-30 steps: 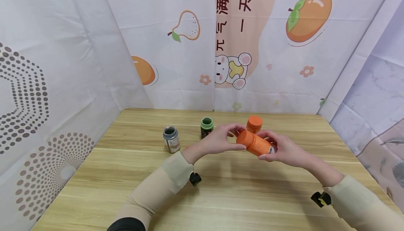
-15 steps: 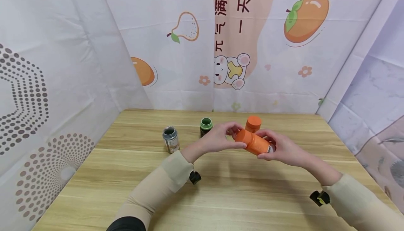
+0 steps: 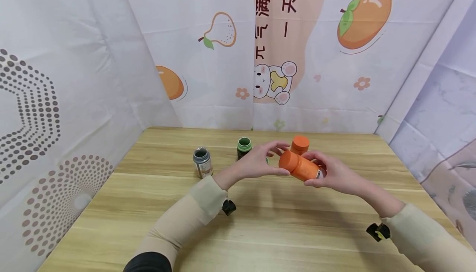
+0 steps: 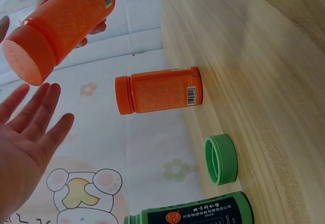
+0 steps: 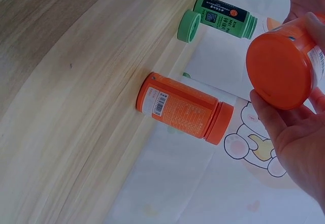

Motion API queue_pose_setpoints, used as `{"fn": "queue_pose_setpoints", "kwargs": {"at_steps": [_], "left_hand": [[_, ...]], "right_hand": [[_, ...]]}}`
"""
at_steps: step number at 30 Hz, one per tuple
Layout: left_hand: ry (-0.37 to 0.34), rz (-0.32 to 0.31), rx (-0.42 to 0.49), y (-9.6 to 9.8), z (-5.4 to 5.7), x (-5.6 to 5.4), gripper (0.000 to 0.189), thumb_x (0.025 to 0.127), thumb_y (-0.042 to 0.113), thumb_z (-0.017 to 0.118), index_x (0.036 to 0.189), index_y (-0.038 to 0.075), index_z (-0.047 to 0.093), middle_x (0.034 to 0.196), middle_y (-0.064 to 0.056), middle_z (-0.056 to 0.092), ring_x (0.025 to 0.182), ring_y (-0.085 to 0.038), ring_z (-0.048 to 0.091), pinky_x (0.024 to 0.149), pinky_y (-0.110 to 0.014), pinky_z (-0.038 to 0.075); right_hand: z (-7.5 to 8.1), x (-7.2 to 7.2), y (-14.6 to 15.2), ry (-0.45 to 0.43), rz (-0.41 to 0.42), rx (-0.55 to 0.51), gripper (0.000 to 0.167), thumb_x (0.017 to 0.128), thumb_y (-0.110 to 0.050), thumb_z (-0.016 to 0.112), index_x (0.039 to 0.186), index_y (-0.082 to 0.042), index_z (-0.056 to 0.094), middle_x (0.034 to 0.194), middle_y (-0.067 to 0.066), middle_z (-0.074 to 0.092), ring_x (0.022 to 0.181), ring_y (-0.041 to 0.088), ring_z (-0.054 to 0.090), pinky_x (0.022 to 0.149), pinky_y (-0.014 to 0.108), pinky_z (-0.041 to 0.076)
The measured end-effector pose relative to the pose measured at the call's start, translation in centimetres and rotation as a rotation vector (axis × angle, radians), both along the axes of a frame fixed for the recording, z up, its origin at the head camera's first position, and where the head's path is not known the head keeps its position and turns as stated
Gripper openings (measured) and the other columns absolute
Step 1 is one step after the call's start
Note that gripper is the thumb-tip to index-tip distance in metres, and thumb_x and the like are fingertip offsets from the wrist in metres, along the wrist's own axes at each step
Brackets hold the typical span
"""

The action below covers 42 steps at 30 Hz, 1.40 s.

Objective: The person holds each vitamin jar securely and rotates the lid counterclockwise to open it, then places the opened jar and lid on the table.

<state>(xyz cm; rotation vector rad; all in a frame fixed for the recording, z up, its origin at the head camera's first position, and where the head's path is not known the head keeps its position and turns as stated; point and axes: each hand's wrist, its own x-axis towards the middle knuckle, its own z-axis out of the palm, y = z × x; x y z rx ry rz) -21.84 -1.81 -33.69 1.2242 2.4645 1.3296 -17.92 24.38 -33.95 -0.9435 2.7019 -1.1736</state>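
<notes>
My right hand (image 3: 336, 175) grips the lower part of an orange bottle (image 3: 305, 168), holding it tilted above the table with its orange cap (image 3: 288, 161) toward the left. Around that cap, my left hand (image 3: 256, 161) has its fingers spread. In the left wrist view the left fingers (image 4: 43, 107) are nearly straight, right by the cap's edge. The bottle's round base (image 5: 279, 71) faces the right wrist camera. Directly behind, a second orange bottle (image 4: 161, 90) stands upright on the table with its cap on, partly hidden in the head view.
An uncapped green bottle (image 3: 243, 148) stands behind my left hand, its green cap (image 4: 222, 159) lying on the table beside it. Farther left is an uncapped grey bottle (image 3: 202, 163). The wooden table (image 3: 282, 239) ends at a printed curtain (image 3: 208, 77).
The left fingers have lifted slightly and spread wider from the bottle's cap. The right hand's hold and the bottle's tilt are nearly the same.
</notes>
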Motion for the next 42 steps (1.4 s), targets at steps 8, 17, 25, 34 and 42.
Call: {"fn": "queue_pose_setpoints", "kwargs": {"at_steps": [8,17,25,34,42], "left_hand": [[-0.021,-0.135,0.055,-0.30,0.30,-0.27,0.068,0.081,0.014,0.081,0.141,0.015,0.049,0.138,0.000,0.052,0.119,-0.007,0.050,0.097,-0.030,0.044],[-0.006,-0.182,0.040,-0.28,0.41,-0.30,0.060,0.083,-0.001,0.075,0.138,0.012,0.053,0.138,0.000,0.053,0.122,-0.007,0.049,0.098,-0.032,0.044],[-0.009,-0.147,0.019,-0.29,0.54,-0.17,0.057,0.084,0.009,0.077,0.136,0.008,0.053,0.133,-0.001,0.056,0.113,-0.008,0.055,0.094,-0.028,0.046],[-0.035,-0.099,0.011,-0.32,0.75,-0.10,0.055,0.086,0.019,0.077,0.134,0.006,0.054,0.123,0.001,0.059,0.102,-0.009,0.058,0.088,-0.025,0.048],[-0.080,0.012,0.030,-0.62,0.52,0.16,0.048,0.085,0.026,0.077,0.127,0.012,0.059,0.113,0.006,0.063,0.093,-0.007,0.062,0.078,-0.025,0.052]], "right_hand": [[0.05,-0.02,0.26,0.018,0.004,0.005,0.060,0.077,-0.024,0.084,0.125,-0.006,0.053,0.105,0.005,0.062,0.089,0.018,0.060,0.065,0.028,0.050],[0.16,-0.09,0.38,0.017,-0.006,0.019,0.060,0.076,-0.023,0.085,0.125,-0.011,0.053,0.104,0.004,0.062,0.087,0.017,0.060,0.063,0.029,0.050],[0.13,0.01,0.35,0.027,0.006,0.008,0.059,0.077,-0.024,0.084,0.125,-0.008,0.053,0.104,0.005,0.062,0.087,0.016,0.060,0.062,0.028,0.049],[0.29,0.13,0.04,0.043,0.000,0.009,0.059,0.077,-0.023,0.084,0.125,-0.008,0.054,0.104,0.004,0.062,0.087,0.016,0.059,0.062,0.028,0.049],[-0.19,-0.16,0.12,0.041,0.004,-0.004,0.058,0.077,-0.023,0.084,0.124,-0.009,0.054,0.103,0.003,0.062,0.086,0.016,0.060,0.063,0.028,0.049]]}}
